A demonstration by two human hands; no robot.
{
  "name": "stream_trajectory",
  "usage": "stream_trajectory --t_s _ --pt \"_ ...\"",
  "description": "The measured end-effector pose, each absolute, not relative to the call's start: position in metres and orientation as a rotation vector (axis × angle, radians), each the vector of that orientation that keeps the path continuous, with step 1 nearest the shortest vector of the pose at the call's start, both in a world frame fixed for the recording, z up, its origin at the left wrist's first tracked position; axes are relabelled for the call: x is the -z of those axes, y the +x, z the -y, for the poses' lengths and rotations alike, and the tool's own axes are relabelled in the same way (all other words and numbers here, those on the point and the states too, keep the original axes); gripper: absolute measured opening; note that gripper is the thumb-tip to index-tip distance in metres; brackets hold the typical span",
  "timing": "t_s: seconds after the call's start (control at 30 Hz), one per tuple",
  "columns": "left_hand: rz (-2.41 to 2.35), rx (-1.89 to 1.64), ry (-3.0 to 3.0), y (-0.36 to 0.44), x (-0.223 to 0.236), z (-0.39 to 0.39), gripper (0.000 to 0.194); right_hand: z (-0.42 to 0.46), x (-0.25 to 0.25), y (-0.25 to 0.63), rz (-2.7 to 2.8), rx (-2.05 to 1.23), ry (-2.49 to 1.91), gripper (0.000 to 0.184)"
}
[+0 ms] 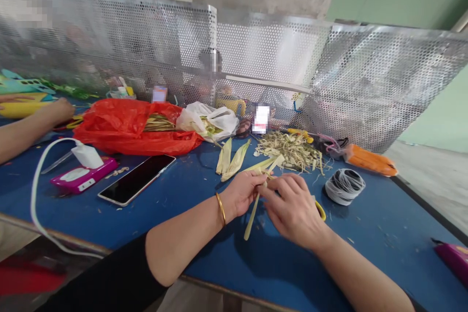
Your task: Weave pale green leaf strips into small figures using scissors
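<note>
Above the blue table, my left hand (241, 194), with a gold bangle at its wrist, pinches a pale corn husk (251, 218). One strip of the husk hangs down below the fingers, and other ends stick out above. My right hand (292, 209) is closed on the same husk, its fingertips meeting those of my left hand. What the fingertips do is partly hidden. Just beyond them lie loose corn husk leaves (234, 158) and a heap of shredded husk bits (288, 150). A yellow loop-shaped handle (321, 210) shows from behind my right hand.
On the right lie a spool of grey cord (344, 186) and an orange packet (371, 160). To the left are a phone (137, 180), a magenta power strip (86, 175) with a white cable, and a red plastic bag (109, 126). A perforated metal screen (263, 53) stands behind. Another person's arm (32, 126) reaches in at left.
</note>
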State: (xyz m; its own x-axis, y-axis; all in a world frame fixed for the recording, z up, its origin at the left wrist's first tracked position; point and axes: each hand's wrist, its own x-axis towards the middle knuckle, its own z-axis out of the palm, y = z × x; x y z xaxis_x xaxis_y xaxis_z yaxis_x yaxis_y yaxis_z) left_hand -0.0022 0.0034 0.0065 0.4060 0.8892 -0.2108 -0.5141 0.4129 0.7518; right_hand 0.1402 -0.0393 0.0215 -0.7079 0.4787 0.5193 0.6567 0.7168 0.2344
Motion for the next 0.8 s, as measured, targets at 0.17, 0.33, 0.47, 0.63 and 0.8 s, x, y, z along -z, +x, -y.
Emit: stream_trajectory --t_s 0.17,0.33,0.47,0.63,0.8 --pt "-0.713 -0.945 0.628 0.000 -0.006 0.001 0.005 0.043 -0.014 0.129 2.651 0.688 -0.754 0.020" --pt "-0.745 -0.946 0.652 0.000 -0.007 0.001 0.007 0.035 -0.014 0.139 2.205 0.305 -0.927 0.019" --pt "-0.765 -0.915 0.679 0.000 -0.009 0.001 0.004 0.017 -0.006 0.152 1.700 -0.186 -1.281 0.021" --pt "-0.823 -0.950 0.737 0.003 -0.005 0.002 0.016 0.005 0.004 0.153 1.506 -0.682 -1.516 0.032" --pt "-0.972 -1.121 0.755 0.001 -0.004 -0.006 0.014 0.012 0.000 0.148 1.481 -1.016 -1.507 0.030"
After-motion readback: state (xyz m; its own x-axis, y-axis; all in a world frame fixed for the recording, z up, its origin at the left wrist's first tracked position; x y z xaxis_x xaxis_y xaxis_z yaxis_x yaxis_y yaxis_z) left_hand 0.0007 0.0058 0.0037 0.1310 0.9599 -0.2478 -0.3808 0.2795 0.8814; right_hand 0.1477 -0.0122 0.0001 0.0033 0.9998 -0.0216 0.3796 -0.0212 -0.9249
